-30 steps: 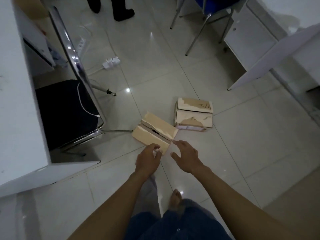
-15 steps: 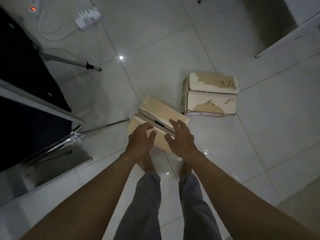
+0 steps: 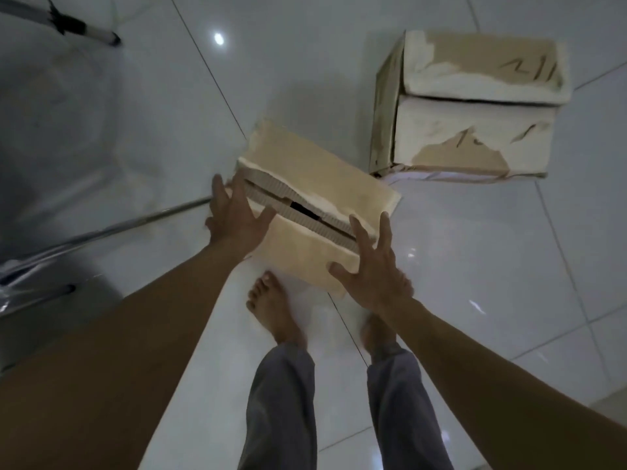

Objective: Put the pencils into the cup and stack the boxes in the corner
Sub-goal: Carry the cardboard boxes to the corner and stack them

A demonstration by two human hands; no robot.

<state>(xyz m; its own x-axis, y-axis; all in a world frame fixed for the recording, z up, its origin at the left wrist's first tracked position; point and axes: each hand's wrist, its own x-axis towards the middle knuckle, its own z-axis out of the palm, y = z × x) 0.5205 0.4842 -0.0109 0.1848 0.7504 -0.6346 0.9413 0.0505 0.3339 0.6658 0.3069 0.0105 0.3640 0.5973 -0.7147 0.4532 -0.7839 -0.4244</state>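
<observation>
Hands bracket the near cardboard box (image 3: 315,215): left hand (image 3: 234,212) spread flat on its left end, right hand (image 3: 375,266) spread on the near-right corner, fingers splayed, no pinch. Box is tan corrugated, flaps split along a torn seam, on glossy white tile floor (image 3: 475,266). Second cardboard box (image 3: 475,106) sits far right, just apart. Bare feet (image 3: 271,307) directly near side; chair legs (image 3: 101,228) left.
</observation>
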